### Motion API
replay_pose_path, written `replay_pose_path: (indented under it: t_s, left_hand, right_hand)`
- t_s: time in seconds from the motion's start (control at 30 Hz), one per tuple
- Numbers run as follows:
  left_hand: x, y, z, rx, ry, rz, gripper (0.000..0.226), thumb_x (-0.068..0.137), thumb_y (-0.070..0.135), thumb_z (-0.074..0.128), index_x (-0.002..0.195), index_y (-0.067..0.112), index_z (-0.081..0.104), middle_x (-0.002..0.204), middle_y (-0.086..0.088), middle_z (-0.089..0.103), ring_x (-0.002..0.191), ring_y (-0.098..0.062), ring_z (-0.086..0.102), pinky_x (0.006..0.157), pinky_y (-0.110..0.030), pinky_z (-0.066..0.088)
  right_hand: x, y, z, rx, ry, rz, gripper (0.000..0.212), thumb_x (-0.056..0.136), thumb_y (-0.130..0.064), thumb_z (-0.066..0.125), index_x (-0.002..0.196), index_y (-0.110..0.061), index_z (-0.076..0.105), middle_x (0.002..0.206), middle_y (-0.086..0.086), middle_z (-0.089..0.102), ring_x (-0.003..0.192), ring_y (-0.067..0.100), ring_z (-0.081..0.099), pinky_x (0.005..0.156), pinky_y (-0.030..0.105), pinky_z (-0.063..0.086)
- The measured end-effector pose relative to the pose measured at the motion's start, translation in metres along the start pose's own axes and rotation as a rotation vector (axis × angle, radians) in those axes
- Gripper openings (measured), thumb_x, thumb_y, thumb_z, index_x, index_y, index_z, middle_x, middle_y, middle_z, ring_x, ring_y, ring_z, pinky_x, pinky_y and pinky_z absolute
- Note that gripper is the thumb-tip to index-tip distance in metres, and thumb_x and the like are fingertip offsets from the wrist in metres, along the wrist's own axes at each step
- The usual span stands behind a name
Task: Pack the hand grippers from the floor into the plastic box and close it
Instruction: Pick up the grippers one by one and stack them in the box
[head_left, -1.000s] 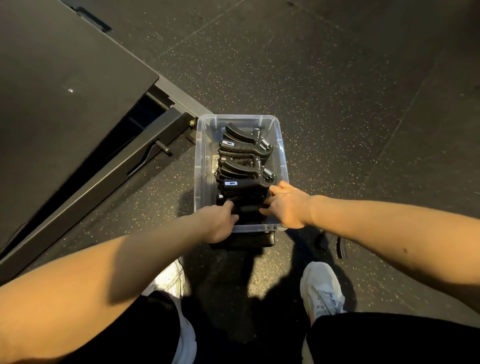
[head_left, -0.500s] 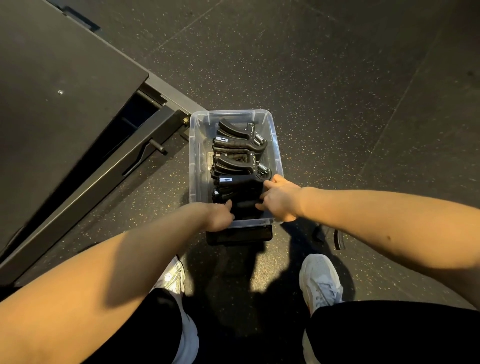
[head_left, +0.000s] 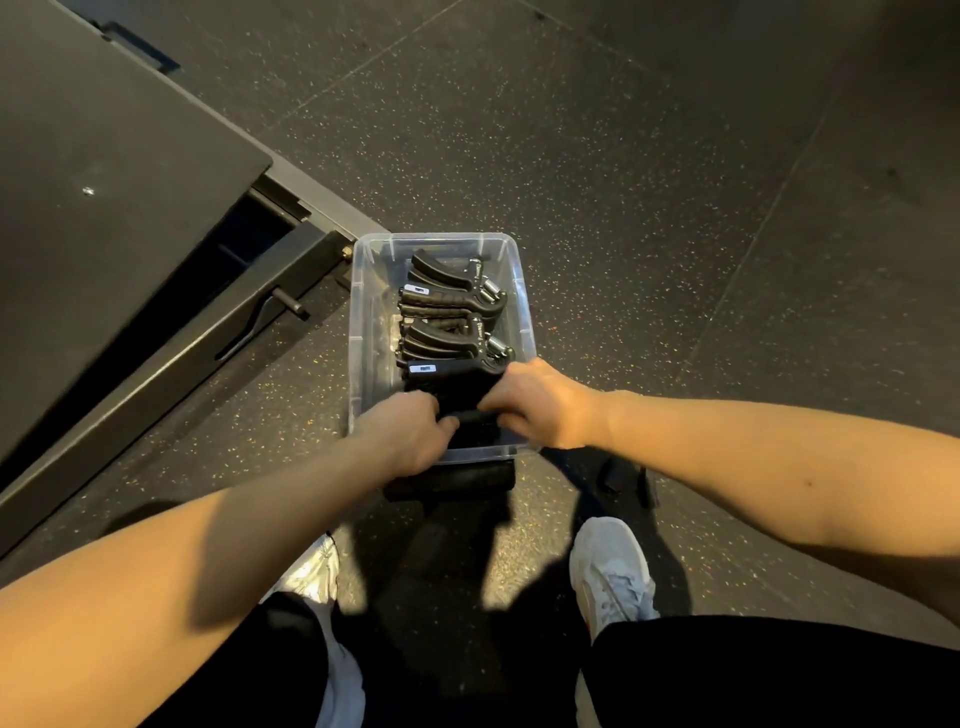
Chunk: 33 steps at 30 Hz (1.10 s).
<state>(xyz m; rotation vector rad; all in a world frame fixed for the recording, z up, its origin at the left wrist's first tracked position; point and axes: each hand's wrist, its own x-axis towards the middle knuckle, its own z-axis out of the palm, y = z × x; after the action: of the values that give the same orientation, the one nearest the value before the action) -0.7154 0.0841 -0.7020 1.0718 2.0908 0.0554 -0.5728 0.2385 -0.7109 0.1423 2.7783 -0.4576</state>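
Down on the speckled rubber floor (head_left: 649, 234), just ahead of the person's pale shoes (head_left: 613, 571), sits the clear plastic box (head_left: 359, 322), open on top and close beside the corner of a low black platform (head_left: 130, 197). Black hand grippers (head_left: 441, 301) lie stacked in a row along the box, their chrome springs turned to the right wall, and the far ones rest untouched. All the action is at the near end. The left hand (head_left: 410, 436) reaches over the near rim, knuckles up, fingers curled down onto the nearest hand gripper (head_left: 452, 376), thumb pushed against its dark handle. The right hand (head_left: 540, 405) comes in from the other side, fingers bent over the same gripper's right end and gripping it. Compared with a second ago, the hands have drawn closer together: back then the left only touched the handle with its thumb tip, and a wide stretch of black showed between the two; now only a narrow strip is left. The white label on that gripper still faces up at its left end. Box and stack lie as they did beside the platform. A dark slab (head_left: 452, 480) pokes out from under the near end of the box; whether it is the lid I cannot tell. A small dark item (head_left: 615, 478) lies on the floor just right of it.
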Motion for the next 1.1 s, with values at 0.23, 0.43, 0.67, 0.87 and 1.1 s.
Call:
replay_pose_path:
  t_s: [0.23, 0.43, 0.67, 0.87, 1.1]
  left_hand:
    - [-0.011, 0.102, 0.032, -0.217, 0.152, 0.346, 0.021, 0.093, 0.032, 0.053, 0.102, 0.022, 0.069, 0.097, 0.001, 0.073, 0.092, -0.022, 0.067, 0.084, -0.038, 0.056]
    - [0.048, 0.169, 0.125, -0.191, -0.162, 0.230, 0.028, 0.097, 0.028, 0.055, 0.111, 0.008, 0.069, 0.107, -0.014, 0.071, 0.102, -0.032, 0.066, 0.091, -0.040, 0.054]
    - [0.113, 0.207, 0.196, -0.120, -0.205, -0.028, 0.031, 0.094, 0.029, 0.062, 0.122, 0.014, 0.063, 0.114, -0.007, 0.064, 0.105, -0.023, 0.061, 0.084, -0.035, 0.050]
    - [0.123, 0.215, 0.212, -0.017, -0.144, -0.079, 0.047, 0.086, 0.026, 0.074, 0.129, 0.015, 0.057, 0.127, -0.009, 0.058, 0.114, -0.024, 0.058, 0.090, -0.035, 0.051]
    - [0.083, 0.211, 0.177, -0.401, -0.221, -0.017, 0.039, 0.081, 0.026, 0.080, 0.116, 0.016, 0.064, 0.104, -0.003, 0.067, 0.103, -0.022, 0.065, 0.088, -0.036, 0.053]
  right_hand:
    - [-0.078, 0.057, -0.004, 0.372, 0.350, 0.580, 0.028, 0.097, -0.021, 0.059, 0.123, -0.017, 0.069, 0.116, -0.001, 0.072, 0.106, 0.016, 0.065, 0.096, 0.029, 0.048]
    - [-0.139, 0.107, 0.057, 0.495, 0.024, 1.119, 0.021, 0.087, -0.028, 0.071, 0.096, -0.010, 0.068, 0.096, 0.011, 0.070, 0.090, 0.028, 0.065, 0.070, 0.027, 0.043]
    - [-0.152, 0.122, 0.142, 0.691, -0.102, 1.377, 0.048, 0.086, -0.040, 0.074, 0.121, -0.008, 0.067, 0.115, 0.011, 0.070, 0.110, 0.028, 0.067, 0.086, 0.033, 0.052]
    - [-0.148, 0.111, 0.176, 0.799, 0.061, 1.485, 0.037, 0.081, -0.032, 0.075, 0.113, -0.014, 0.068, 0.112, 0.007, 0.071, 0.102, 0.025, 0.067, 0.083, 0.029, 0.052]
    - [-0.190, 0.100, 0.126, 0.865, 0.128, 1.388, 0.018, 0.072, -0.026, 0.081, 0.085, -0.019, 0.070, 0.077, 0.000, 0.065, 0.074, 0.017, 0.061, 0.065, 0.026, 0.047]
